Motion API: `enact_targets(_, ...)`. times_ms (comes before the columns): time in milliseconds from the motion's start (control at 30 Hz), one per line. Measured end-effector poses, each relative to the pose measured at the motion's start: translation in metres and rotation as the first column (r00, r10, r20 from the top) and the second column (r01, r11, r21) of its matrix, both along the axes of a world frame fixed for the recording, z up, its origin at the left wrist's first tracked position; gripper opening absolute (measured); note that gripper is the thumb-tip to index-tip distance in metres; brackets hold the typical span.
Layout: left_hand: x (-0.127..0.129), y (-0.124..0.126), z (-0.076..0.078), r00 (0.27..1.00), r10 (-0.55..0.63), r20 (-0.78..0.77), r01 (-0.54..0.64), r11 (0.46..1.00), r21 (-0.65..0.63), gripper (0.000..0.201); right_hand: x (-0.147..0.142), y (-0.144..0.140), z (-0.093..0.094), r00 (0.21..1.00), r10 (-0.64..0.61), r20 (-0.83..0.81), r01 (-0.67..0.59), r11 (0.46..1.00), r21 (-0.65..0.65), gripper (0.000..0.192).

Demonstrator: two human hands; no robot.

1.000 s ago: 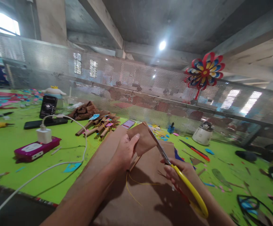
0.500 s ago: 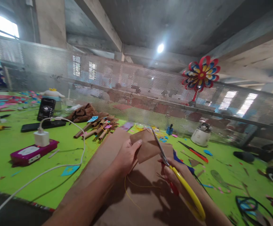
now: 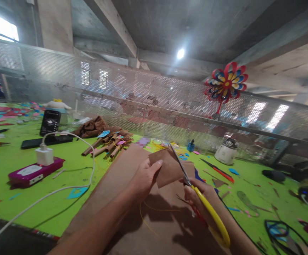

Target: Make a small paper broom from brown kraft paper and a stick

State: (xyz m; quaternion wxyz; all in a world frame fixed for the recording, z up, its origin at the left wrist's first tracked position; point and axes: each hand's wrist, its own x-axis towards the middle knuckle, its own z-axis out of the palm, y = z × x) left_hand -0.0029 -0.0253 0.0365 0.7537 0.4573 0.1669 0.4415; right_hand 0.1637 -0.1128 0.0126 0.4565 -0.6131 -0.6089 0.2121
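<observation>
Head view, frame centre: left hand point(image 3: 142, 179) pinches a brown paper piece point(image 3: 170, 167); right hand point(image 3: 204, 198) grips yellow-handled scissors point(image 3: 196, 193), cut partway, unfinished.

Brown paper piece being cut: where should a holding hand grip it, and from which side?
Probably the left edge, from the left, as the left hand does now. The brown paper piece stands tilted up, and the scissors in the right hand run along its right edge, so only the left and lower margin stays clear of the blades.
</observation>
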Motion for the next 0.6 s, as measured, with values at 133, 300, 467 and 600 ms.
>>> enact_targets(133,0.000,-0.002,0.001,1.000,0.007,-0.006,-0.007,1.000,-0.007,0.036,-0.006,-0.001,-0.004,0.994,-0.051,-0.100,0.048,0.998,-0.027,0.057)
enact_targets(300,0.000,0.000,-0.002,1.000,0.006,0.003,-0.006,1.000,0.006,0.034,-0.006,0.001,-0.005,0.994,-0.096,-0.060,0.098,0.995,0.026,0.053)
enact_targets(467,0.002,0.005,-0.007,1.000,0.013,0.000,-0.013,1.000,-0.006,0.030,0.014,0.011,-0.001,0.953,-0.245,0.176,0.226,0.966,0.121,0.048)
enact_targets(600,0.002,0.004,-0.004,0.998,0.046,-0.047,-0.048,0.998,-0.034,0.021,0.038,0.022,-0.005,0.824,-0.361,0.437,0.314,0.932,0.178,0.042)
